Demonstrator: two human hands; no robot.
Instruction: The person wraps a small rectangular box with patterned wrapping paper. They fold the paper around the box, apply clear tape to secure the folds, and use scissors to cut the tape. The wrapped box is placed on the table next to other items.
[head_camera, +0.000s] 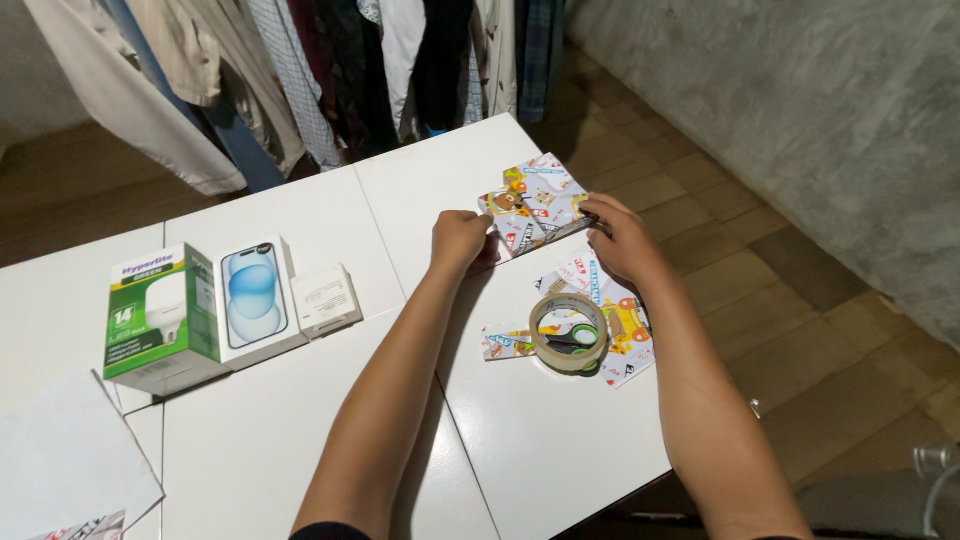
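Resting on a white counter (300, 440), near its far right edge, is a small parcel (533, 203) wrapped in patterned paper with cartoon prints. Head view, items as follows.

Left hand (460, 240): curled into a loose fist, fingertips pressed against the parcel's left edge, touching it.

Right hand (622, 238): fingers closed together, gripping the parcel's right edge, thumb hidden beneath.

Tape roll (568, 333): clear packing tape, lying flat just in front of the right forearm, on loose scraps of the same patterned paper (625, 330).

Scissors (575, 340): green and black handles, seen through the tape roll's centre; blades not clearly visible.

Green and white carton (160, 315): bulb picture on its face, standing at the counter's left side.

Phone box (255, 300): white, phone picture on the lid, lying touching the green carton's right side.

Small white box (327, 299): just beside the phone box, to its right.

White sheet (65, 460): lying at the near left corner.

Hanging clothes (300, 70): a row behind the counter, well apart from the hands.
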